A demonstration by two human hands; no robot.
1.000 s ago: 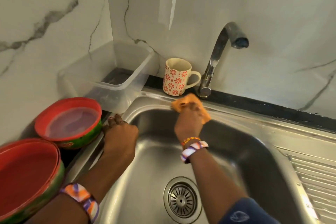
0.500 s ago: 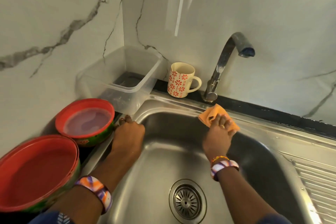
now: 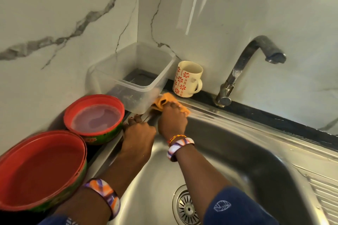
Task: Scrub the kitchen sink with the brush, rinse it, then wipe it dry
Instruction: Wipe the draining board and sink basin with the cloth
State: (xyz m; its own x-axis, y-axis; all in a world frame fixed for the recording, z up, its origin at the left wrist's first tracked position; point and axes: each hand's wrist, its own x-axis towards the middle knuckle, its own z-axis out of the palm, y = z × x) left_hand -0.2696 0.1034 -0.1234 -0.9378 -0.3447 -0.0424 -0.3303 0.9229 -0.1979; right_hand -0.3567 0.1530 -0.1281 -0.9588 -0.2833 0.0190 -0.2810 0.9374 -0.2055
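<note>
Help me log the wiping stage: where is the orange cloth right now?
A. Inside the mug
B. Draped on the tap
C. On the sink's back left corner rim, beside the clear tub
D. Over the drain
C: the right hand presses the orange cloth on the sink rim at the back left corner, next to the clear tub, far from the drain.

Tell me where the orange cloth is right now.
In the head view, the orange cloth lies under the right hand on the sink's back-left rim corner, touching the clear plastic container, near the mug.
</note>
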